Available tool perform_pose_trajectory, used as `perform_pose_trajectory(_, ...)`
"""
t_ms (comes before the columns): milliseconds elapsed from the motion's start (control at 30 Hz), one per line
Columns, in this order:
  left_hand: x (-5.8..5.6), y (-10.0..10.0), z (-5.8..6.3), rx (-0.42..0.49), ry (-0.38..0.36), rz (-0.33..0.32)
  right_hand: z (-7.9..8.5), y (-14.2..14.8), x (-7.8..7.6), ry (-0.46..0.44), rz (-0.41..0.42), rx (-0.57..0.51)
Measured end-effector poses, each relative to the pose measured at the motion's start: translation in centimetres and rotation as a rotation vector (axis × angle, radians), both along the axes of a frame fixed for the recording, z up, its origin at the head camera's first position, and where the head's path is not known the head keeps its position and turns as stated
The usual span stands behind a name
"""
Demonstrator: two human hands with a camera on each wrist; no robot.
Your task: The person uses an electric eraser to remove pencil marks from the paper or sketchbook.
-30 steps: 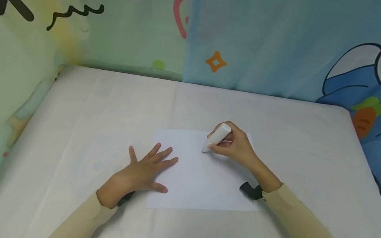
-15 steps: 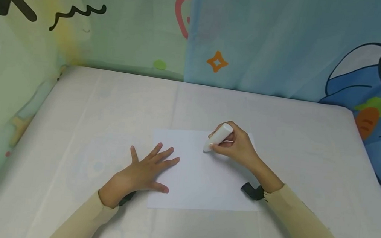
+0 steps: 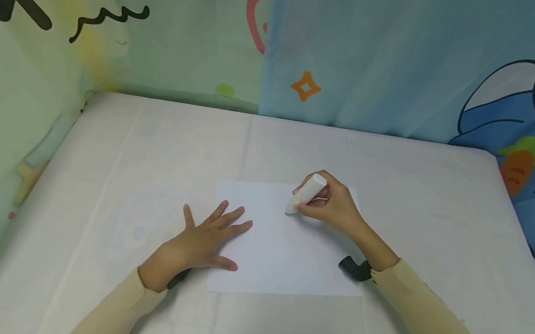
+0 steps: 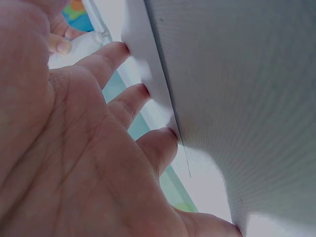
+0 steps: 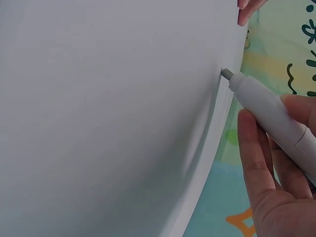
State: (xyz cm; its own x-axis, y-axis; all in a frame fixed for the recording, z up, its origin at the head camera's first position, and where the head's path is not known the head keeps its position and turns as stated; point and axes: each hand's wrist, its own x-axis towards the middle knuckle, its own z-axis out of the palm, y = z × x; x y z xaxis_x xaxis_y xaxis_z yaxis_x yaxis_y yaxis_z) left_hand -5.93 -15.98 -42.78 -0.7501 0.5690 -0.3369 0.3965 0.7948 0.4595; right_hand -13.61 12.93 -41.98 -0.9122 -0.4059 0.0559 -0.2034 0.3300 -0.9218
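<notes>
A white sheet of paper [image 3: 259, 262] lies on the white-covered table. My right hand [image 3: 333, 207] holds a thick white pen [image 3: 308, 187], pinched between thumb and fingers and tilted. Its narrow grey tip [image 5: 227, 73] meets the paper near the upper middle of the sheet; no mark can be made out there. My left hand [image 3: 203, 241] lies with fingers spread over the paper's left edge. In the left wrist view, fingertips [image 4: 143, 91] touch the sheet near its edge, while the little finger reaches past it onto the tablecloth.
The white tablecloth [image 3: 179, 143] extends around the paper on all sides. Printed curtains [image 3: 377, 54] hang behind the table and along its left side. A black wrist-camera mount [image 3: 354, 268] sits under the right wrist.
The head view has shifted very slightly. Both hands and the pen keep their places on the paper.
</notes>
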Motion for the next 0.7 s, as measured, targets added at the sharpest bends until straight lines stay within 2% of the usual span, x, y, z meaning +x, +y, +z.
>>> perform_pose_trajectory(700, 0.0, -0.2, -0.2, 0.004, 0.01, -0.011, 0.0, -0.4, -1.1, 0.031, -0.026, 0.001)
